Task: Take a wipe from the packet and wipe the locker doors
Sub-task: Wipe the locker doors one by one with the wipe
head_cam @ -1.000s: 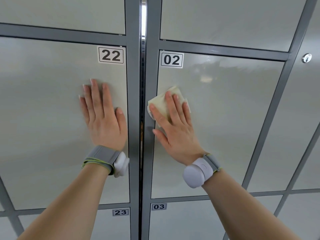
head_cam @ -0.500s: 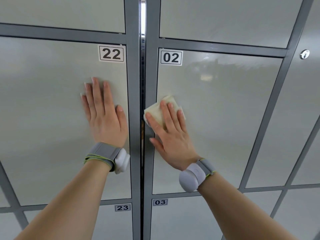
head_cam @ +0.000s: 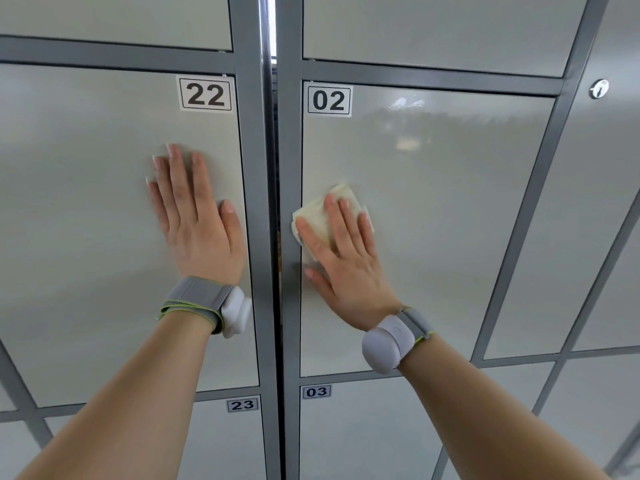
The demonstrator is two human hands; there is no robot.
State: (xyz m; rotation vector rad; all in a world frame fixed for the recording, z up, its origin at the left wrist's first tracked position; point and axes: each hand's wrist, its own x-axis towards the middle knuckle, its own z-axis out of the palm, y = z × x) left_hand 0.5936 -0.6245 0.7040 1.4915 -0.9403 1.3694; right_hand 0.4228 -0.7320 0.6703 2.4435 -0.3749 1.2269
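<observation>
**Grey locker bank, wipe [head_cam: 317, 216] flat on door 02 [head_cam: 433, 237]**

Head view: pale locker doors in dark grey frames filled the scene. The right hand [head_cam: 346, 268], fingers straight and spread, pressed the folded wipe against door 02 at 9 o'clock on the panel, touching its left edge. The left hand [head_cam: 201, 237] lay flat on door 22 [head_cam: 86, 237], holding nothing. The packet was out of sight. Likely risks: the wipe's corner catching in the dark gap [head_cam: 278, 188] between cabinets, or sliding out from under the unpinched palm. Open panel lay toward 3 and 12 o'clock, bounded by frame bars
</observation>
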